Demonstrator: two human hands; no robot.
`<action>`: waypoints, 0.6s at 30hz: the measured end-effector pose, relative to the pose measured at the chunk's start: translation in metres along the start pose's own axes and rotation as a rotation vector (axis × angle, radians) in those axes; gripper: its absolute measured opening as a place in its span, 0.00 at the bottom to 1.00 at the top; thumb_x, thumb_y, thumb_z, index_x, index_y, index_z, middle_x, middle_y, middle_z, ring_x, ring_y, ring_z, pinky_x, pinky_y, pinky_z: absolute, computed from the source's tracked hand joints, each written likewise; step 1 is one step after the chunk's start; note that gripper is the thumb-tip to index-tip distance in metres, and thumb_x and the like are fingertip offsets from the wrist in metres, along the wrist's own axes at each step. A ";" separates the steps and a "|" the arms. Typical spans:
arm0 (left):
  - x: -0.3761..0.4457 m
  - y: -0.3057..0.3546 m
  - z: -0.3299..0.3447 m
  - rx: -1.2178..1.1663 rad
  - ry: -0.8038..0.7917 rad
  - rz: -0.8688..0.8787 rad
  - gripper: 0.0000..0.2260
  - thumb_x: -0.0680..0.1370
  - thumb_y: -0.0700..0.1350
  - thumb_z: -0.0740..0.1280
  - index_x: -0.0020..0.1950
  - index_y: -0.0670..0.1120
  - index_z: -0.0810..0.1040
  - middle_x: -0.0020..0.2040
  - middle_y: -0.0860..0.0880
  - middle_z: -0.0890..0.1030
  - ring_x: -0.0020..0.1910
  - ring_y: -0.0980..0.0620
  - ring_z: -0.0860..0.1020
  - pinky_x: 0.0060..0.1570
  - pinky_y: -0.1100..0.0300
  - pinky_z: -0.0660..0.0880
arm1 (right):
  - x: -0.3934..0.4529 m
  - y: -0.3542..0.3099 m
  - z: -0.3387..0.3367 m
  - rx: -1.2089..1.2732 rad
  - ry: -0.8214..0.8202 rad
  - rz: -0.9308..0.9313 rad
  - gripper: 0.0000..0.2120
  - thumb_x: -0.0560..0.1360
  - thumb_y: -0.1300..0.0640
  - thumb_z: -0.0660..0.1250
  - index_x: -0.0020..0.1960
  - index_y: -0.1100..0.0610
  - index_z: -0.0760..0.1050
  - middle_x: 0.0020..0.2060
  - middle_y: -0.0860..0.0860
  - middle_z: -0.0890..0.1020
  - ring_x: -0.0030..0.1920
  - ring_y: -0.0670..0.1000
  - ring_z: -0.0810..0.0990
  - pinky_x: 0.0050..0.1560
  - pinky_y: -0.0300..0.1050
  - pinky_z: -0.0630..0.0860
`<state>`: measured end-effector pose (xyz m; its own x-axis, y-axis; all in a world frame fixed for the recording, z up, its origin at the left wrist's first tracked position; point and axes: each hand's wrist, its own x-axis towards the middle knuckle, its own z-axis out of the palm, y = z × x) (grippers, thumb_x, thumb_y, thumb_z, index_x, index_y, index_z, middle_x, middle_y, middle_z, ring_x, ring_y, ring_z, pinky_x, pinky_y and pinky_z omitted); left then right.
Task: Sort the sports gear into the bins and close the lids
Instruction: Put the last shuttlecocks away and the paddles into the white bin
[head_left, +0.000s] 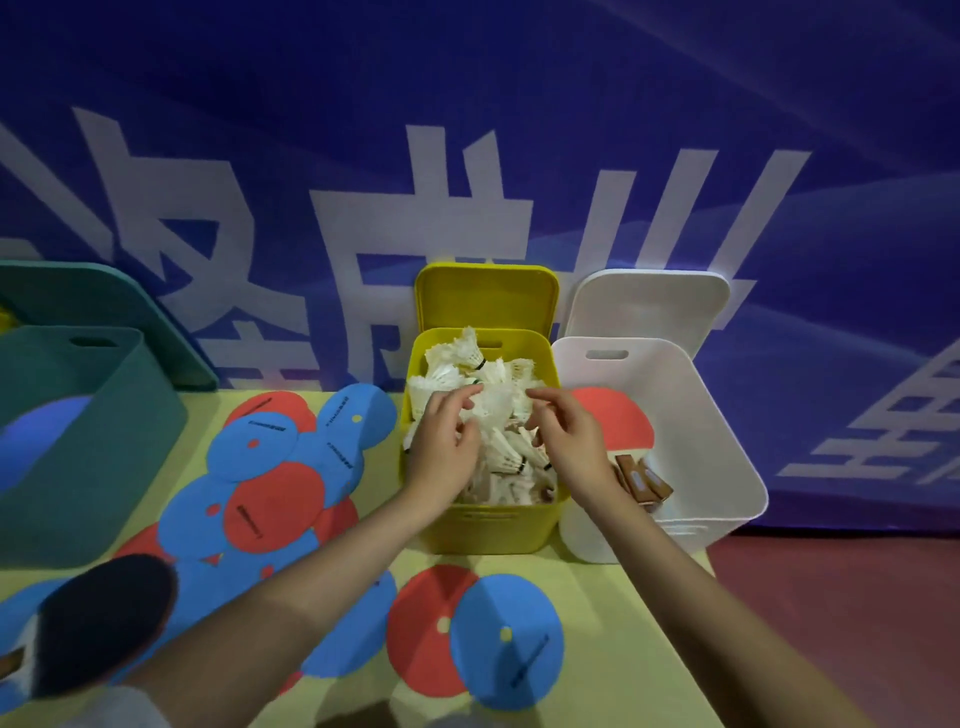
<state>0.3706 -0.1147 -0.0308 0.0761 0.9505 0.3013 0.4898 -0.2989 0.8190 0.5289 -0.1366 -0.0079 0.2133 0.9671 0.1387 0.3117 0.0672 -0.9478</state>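
Both hands are held over the yellow bin (485, 525), which is heaped with white shuttlecocks (498, 410). The left hand (444, 447) and right hand (569, 441) are shown with fingers loosely curled, touching the heap; a firm grip cannot be told. Beside the right hand a white bin (727, 467) is seen, holding paddles (631, 441).

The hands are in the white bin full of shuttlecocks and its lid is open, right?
Not quite: the head view shows the shuttlecocks fill the yellow bin, not the white bin, which holds table tennis paddles. The left hand and right hand are in the yellow one, whose lid is open.
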 end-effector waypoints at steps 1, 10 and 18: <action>-0.003 -0.011 -0.016 0.008 -0.006 0.000 0.17 0.79 0.39 0.59 0.66 0.54 0.72 0.54 0.54 0.71 0.38 0.60 0.72 0.38 0.61 0.73 | -0.007 -0.005 0.012 0.002 -0.017 -0.003 0.09 0.79 0.59 0.59 0.54 0.51 0.77 0.34 0.48 0.80 0.32 0.46 0.77 0.36 0.44 0.74; -0.056 -0.133 -0.127 0.166 -0.034 -0.164 0.15 0.77 0.35 0.60 0.61 0.47 0.76 0.50 0.48 0.73 0.41 0.51 0.75 0.43 0.57 0.72 | -0.084 0.002 0.136 -0.004 -0.242 0.042 0.09 0.80 0.56 0.60 0.51 0.46 0.77 0.33 0.47 0.79 0.33 0.47 0.77 0.37 0.47 0.74; -0.129 -0.255 -0.177 0.443 -0.215 -0.516 0.16 0.72 0.37 0.68 0.60 0.40 0.78 0.56 0.35 0.78 0.59 0.36 0.74 0.60 0.48 0.69 | -0.148 0.086 0.221 -0.345 -0.422 0.375 0.13 0.77 0.57 0.62 0.61 0.56 0.75 0.40 0.51 0.79 0.41 0.50 0.76 0.43 0.42 0.69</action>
<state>0.0820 -0.1765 -0.1923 -0.1129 0.9708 -0.2116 0.8129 0.2127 0.5421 0.3198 -0.2202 -0.1735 0.0058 0.9276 -0.3735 0.5804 -0.3073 -0.7542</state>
